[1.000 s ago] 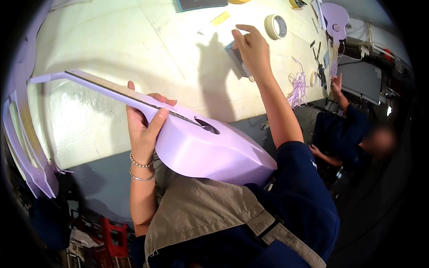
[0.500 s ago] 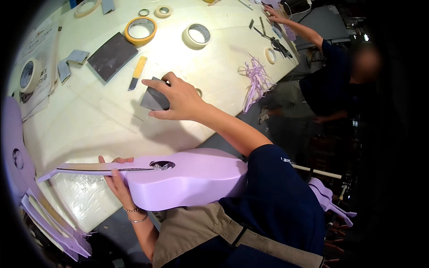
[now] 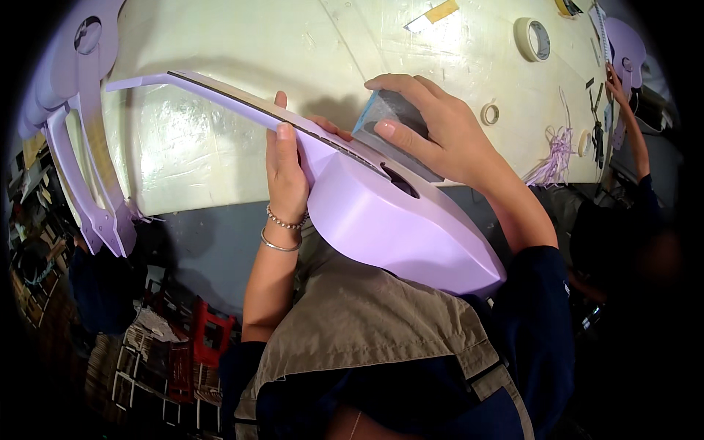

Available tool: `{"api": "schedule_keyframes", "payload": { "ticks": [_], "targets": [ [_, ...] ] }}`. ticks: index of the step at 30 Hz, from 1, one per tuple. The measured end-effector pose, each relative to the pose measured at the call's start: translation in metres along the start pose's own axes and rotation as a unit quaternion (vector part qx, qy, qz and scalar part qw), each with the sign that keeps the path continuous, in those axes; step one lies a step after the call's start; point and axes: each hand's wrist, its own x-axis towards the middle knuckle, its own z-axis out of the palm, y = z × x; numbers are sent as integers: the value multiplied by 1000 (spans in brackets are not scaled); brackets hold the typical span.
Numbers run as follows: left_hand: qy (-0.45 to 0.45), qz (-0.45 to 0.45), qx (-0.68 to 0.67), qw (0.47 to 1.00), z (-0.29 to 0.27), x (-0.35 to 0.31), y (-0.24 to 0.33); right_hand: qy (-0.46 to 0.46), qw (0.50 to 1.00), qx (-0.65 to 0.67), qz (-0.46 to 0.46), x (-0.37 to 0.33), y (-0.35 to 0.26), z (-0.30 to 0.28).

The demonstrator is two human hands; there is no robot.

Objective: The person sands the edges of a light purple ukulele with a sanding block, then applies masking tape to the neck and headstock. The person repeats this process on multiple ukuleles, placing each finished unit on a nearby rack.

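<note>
A light purple ukulele without strings slants across my lap, its neck pointing up to the left. My left hand wraps the neck from below near the body, thumb and fingers on either side of the fretboard. Between the thumb and fingers of my right hand is a grey sheet of sandpaper with a light blue edge. It is held just above the ukulele's top, beside the sound hole; whether it touches the wood I cannot tell.
More purple ukuleles stand along the table's left side. On the plastic-covered table lie a yellow-handled cutter, tape rolls and purple strips. Another person's hand reaches in at the right. A red stool stands lower left.
My right hand has lifted the sandpaper off the table and brought it to the ukulele. The view has turned, and the ukulele now slants with its body lower right.
</note>
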Motion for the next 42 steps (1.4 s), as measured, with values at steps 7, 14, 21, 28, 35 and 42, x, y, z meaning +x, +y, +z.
{"api": "schedule_keyframes", "payload": {
  "ticks": [7,14,21,28,35,42],
  "targets": [
    [8,-1,-18,1000,4,0,1,-6,999,-31,-44,-6,-7,0],
    [17,3,-10,1000,0,1,-2,10,995,-85,-57,0,-18,5],
    [21,18,21,999,-4,2,-8,12,991,-117,-59,4,-26,5],
    [26,14,21,999,-1,0,-4,3,993,-112,-48,7,-29,8],
    [19,18,-20,999,-5,0,-8,-10,993,-112,-44,19,-32,12],
    [29,48,27,998,-8,3,-12,-16,992,-117,-45,60,-48,27]
  ]
}}
